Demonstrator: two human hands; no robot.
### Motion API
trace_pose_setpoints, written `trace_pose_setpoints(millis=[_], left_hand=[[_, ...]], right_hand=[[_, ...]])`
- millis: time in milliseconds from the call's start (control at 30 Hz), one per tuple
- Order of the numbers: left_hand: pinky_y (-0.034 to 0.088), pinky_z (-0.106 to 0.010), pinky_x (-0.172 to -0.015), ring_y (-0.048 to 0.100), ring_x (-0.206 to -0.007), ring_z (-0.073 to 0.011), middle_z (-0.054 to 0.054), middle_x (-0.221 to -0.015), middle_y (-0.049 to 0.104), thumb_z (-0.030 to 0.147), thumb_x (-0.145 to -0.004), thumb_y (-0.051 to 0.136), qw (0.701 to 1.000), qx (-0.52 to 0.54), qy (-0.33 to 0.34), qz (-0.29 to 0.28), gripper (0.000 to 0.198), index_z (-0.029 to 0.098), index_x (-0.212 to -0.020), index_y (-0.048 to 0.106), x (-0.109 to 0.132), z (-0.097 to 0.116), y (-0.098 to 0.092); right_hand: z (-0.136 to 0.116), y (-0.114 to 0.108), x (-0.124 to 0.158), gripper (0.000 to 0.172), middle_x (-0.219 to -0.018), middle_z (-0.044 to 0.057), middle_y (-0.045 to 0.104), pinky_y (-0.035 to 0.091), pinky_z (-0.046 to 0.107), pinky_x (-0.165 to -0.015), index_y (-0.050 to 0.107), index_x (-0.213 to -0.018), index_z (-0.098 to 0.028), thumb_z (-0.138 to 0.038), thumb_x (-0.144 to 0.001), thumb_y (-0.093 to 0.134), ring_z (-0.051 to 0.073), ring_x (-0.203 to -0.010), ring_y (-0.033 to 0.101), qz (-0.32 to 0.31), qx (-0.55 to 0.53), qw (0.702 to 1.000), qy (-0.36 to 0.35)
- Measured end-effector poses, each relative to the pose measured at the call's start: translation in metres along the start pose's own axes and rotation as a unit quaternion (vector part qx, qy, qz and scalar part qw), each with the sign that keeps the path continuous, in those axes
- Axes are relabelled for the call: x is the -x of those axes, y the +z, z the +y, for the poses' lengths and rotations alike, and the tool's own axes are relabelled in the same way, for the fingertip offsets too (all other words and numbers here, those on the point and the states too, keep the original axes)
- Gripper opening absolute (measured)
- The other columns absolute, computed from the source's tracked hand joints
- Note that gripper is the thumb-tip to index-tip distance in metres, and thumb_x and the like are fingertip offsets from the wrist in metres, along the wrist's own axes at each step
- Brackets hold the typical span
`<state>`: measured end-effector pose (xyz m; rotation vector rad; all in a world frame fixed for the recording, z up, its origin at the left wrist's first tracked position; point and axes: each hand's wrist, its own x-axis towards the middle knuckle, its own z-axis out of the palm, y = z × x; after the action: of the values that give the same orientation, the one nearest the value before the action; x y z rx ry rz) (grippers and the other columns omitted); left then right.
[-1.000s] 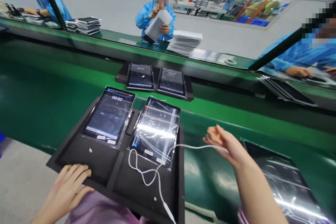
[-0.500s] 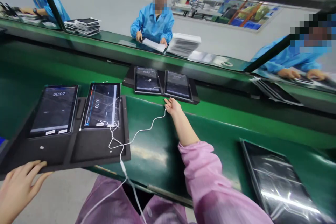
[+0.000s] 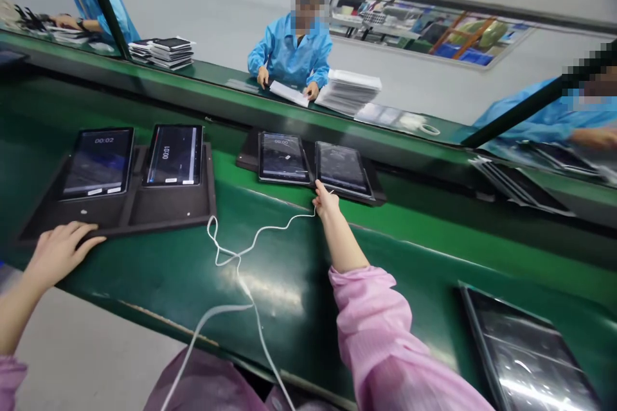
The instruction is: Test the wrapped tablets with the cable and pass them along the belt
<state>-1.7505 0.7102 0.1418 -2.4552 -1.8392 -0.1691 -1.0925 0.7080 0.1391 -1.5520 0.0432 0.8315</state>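
My left hand (image 3: 62, 250) rests with spread fingers on the near left edge of a black tray (image 3: 161, 210). Two lit tablets lie in that tray, one showing 00:02 (image 3: 99, 164), the other 00:01 (image 3: 176, 157). My right hand (image 3: 326, 200) is pinched round the end of a white cable (image 3: 260, 231), at the near edge of a second black tray (image 3: 248, 148). That tray bears a tablet reading 00:00 (image 3: 282, 157) and another tablet (image 3: 342, 170). The cable trails down over the table edge.
A dark, shiny panel (image 3: 530, 340) lies at the right on the green table (image 3: 395, 295). Beyond the ledge, a person in blue (image 3: 294, 54) handles white sheets beside a stack (image 3: 349, 90). More people in blue sit left and right.
The left tray has moved away from me with its tablets and my left hand. The cable loops no longer lie over it. My right hand has come up against the second tray.
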Motion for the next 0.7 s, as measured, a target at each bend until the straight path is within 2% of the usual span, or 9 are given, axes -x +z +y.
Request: trace_pose_setpoints(millis=[67,133,200,300,433,533,600,700], left_hand=[[0.035,-0.042,-0.094,0.06,-0.103,-0.0308,-0.009,-0.118,0.074,0.058,-0.095,0.041,0.997,0.07,-0.008,0.045,0.047,0.025,-0.108,0.071,-0.024,0.002,0.005],[0.033,-0.044,-0.096,0.059,-0.103,-0.0299,-0.004,-0.111,0.075,0.071,-0.09,0.046,0.989,0.12,-0.018,0.083,0.051,0.029,-0.102,0.073,-0.045,0.004,0.012],[0.031,-0.047,-0.1,0.059,-0.103,-0.0297,-0.003,-0.104,0.076,0.083,-0.083,0.047,0.984,0.146,-0.023,0.102,0.061,0.029,-0.095,0.073,-0.064,0.007,0.019],[0.026,-0.053,-0.105,0.059,-0.105,-0.0303,-0.002,-0.097,0.075,0.09,-0.077,0.051,0.976,0.185,-0.022,0.118,0.068,0.026,-0.087,0.072,-0.087,0.009,0.027],[0.021,-0.056,-0.11,0.059,-0.106,-0.0293,0.0,-0.097,0.074,0.079,-0.073,0.073,0.968,0.222,-0.009,0.116,0.058,0.023,-0.087,0.073,-0.116,0.014,0.031],[0.017,-0.057,-0.114,0.059,-0.105,-0.0268,0.002,-0.096,0.074,0.06,-0.074,0.086,0.965,0.235,-0.005,0.114,0.044,0.019,-0.085,0.073,-0.143,0.024,0.034],[0.016,-0.056,-0.116,0.058,-0.107,-0.0249,0.002,-0.098,0.073,0.053,-0.08,0.084,0.965,0.237,0.001,0.11,0.039,0.017,-0.085,0.073,-0.165,0.032,0.034],[0.016,-0.054,-0.118,0.057,-0.112,-0.0227,0.003,-0.099,0.071,0.052,-0.088,0.077,0.968,0.234,0.009,0.091,0.037,0.015,-0.087,0.073,-0.201,0.039,0.033]], right_hand=[[0.0,0.0,0.001,0.036,-0.124,0.01,0.065,0.062,0.042,-0.083,0.062,-0.128,-0.017,-0.037,-0.099,0.068,0.023,-0.102,0.068,-0.003,-0.001,1.0,-0.007],[0.0,0.002,0.001,0.033,-0.12,0.009,0.066,0.062,0.039,-0.08,0.063,-0.126,-0.016,-0.036,-0.1,0.068,0.021,-0.097,0.068,-0.014,-0.007,1.0,-0.01],[-0.001,0.004,0.002,0.031,-0.118,0.008,0.067,0.062,0.038,-0.079,0.063,-0.124,-0.016,-0.036,-0.1,0.067,0.02,-0.096,0.069,-0.03,-0.016,0.999,-0.007],[-0.002,0.004,0.004,0.032,-0.121,0.009,0.066,0.062,0.04,-0.083,0.063,-0.126,-0.017,-0.037,-0.101,0.066,0.021,-0.099,0.068,-0.057,-0.031,0.998,0.005],[-0.007,-0.008,0.005,0.029,-0.117,0.008,0.067,0.062,0.036,-0.078,0.064,-0.123,-0.017,-0.036,-0.101,0.065,0.019,-0.093,0.068,-0.097,-0.043,0.994,0.026],[-0.015,-0.02,0.0,0.022,-0.102,0.004,0.068,0.057,0.025,-0.062,0.065,-0.114,-0.016,-0.035,-0.103,0.064,0.012,-0.074,0.064,-0.12,-0.048,0.991,0.034],[-0.018,-0.027,-0.005,0.02,-0.083,-0.002,0.062,0.046,0.018,-0.046,0.064,-0.104,-0.015,-0.035,-0.104,0.062,0.007,-0.056,0.053,-0.126,-0.049,0.99,0.034],[-0.018,-0.039,-0.009,0.028,-0.059,-0.011,0.04,0.027,0.014,-0.032,0.057,-0.086,-0.016,-0.038,-0.103,0.063,0.003,-0.038,0.029,-0.136,-0.045,0.989,0.031]])
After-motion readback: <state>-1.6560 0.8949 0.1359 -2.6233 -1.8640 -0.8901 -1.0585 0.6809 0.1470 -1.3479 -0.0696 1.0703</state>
